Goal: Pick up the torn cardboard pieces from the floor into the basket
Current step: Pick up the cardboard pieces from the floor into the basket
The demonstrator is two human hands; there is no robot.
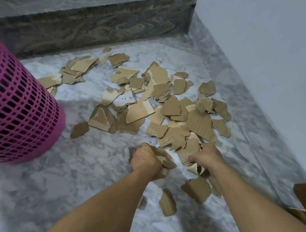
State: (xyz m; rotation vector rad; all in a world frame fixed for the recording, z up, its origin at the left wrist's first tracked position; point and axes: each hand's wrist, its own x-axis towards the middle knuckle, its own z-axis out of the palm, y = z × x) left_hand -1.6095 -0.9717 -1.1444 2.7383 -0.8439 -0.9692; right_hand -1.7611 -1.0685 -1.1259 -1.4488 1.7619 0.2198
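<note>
— Nearest?
— Left hand and right hand, each gripping torn cardboard pieces on the floor.
— The basket?
— Pink, far left, apart from the scattered pieces.

Dim, even indoor light; soft shadows pool on the marble floor beneath the forearms. Wide-angle bending at edges, slight overall softness.

Brown torn cardboard pieces lie scattered flat and overlapping across the frame's centre, while a pink lattice basket, apparently tilted, stands at the left edge.
</note>
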